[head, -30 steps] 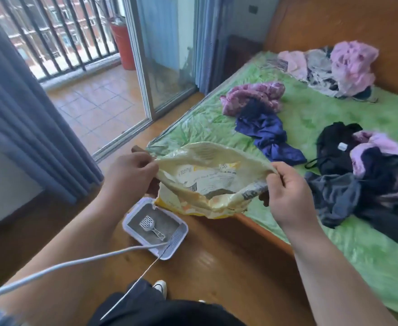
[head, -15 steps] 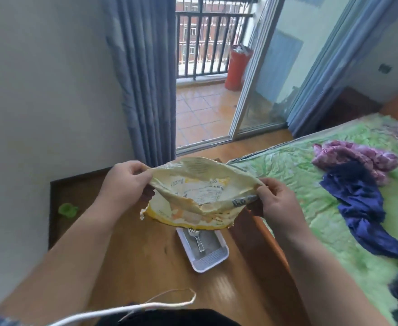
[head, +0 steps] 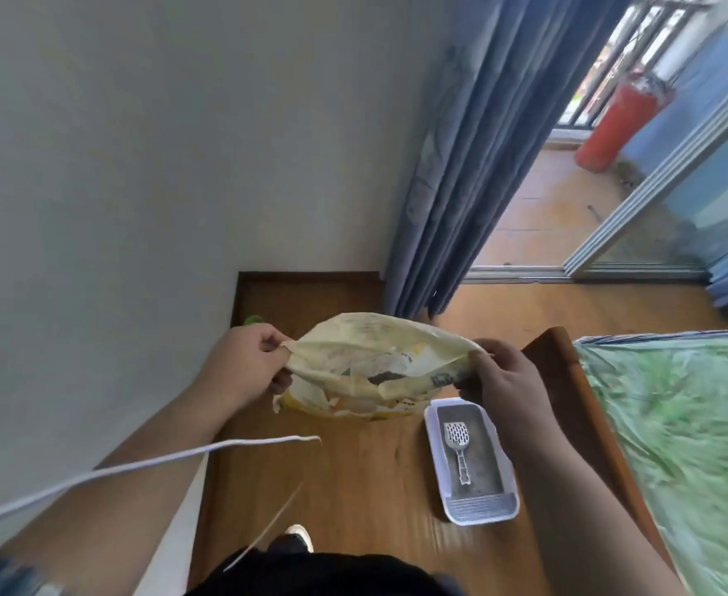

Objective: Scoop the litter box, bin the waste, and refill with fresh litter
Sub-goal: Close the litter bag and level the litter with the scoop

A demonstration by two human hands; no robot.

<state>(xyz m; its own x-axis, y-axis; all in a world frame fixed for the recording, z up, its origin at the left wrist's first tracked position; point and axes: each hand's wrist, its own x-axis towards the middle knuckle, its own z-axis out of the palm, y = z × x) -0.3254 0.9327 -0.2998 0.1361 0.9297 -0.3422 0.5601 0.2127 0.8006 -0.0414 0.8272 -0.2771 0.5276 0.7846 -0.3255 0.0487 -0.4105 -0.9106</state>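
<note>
Pouring should be delayed until the litter bag [head: 353, 350], pinched by left hand [head: 246, 363] and right hand [head: 504, 380], is centred over the litter box [head: 480, 508] at five o'clock.

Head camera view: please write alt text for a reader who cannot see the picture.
A person's left hand and right hand hold a crumpled yellow bag by its edges above a wooden floor. On the floor, a white litter box holds grey litter and a scoop, near a green-covered bed.
</note>
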